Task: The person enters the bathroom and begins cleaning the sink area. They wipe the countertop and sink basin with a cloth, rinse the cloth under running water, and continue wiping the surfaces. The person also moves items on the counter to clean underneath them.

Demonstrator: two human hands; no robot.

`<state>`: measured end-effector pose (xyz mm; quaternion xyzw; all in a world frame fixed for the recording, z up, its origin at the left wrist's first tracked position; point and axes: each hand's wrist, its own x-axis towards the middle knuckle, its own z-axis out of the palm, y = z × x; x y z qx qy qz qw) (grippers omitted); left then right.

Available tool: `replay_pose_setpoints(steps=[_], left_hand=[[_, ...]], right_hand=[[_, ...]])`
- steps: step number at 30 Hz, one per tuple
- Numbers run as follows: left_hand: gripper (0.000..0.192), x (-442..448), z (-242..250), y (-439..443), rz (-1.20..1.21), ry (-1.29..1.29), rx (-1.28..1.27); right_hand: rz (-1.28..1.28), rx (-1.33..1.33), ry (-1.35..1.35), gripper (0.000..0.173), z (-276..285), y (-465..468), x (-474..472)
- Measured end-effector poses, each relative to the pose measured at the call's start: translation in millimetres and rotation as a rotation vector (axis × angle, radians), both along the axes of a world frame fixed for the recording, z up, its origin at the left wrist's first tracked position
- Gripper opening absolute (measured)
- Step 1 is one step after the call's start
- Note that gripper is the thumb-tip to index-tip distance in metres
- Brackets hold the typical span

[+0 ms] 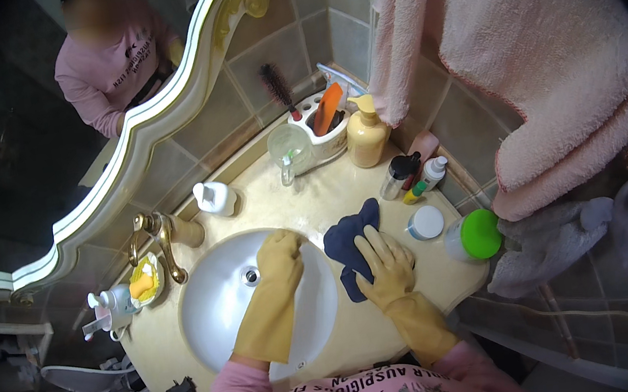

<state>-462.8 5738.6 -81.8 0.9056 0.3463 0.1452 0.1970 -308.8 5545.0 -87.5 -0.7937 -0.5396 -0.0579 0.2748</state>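
Yellow rubber gloves cover both of my hands. My left hand [280, 258] is over the right half of the white sink basin [216, 312], near its far rim, with the fingers curled in. Nothing shows in it, though its underside is hidden. On the beige countertop [334, 337] right of the basin lies a crumpled dark blue cloth [350, 242]. My right hand [386, 261] presses on the cloth's right side, its thumb and fingers over the fabric. The metal drain [250, 276] shows left of my left hand.
A brass faucet [167, 240], soap dish [148, 282] and white bottle [216, 199] stand left and behind. Along the back are a glass mug [289, 151], brush holder [327, 140] and pump bottle [367, 134]. A white jar [426, 222] and green-lidded jar [476, 235] flank my right hand; pink towels [539, 44] hang above.
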Motion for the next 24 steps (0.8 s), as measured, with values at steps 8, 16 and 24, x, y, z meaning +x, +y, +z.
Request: replay_pose_setpoints(steps=[8, 16, 24], left_hand=[[0.023, -65, 59, -42, 0.519, 0.011, -0.789], [0.038, -22, 27, -10, 0.605, -0.315, -0.815], [0.034, -82, -45, -9, 0.37, -0.077, -1.124]], right_hand=[[0.007, -0.021, 0.017, 0.079, -1, 1, 1], [0.008, -0.042, 0.063, 0.08, -4, -1, 0], [-0.001, -0.034, 0.042, 0.079, -4, 1, 1]])
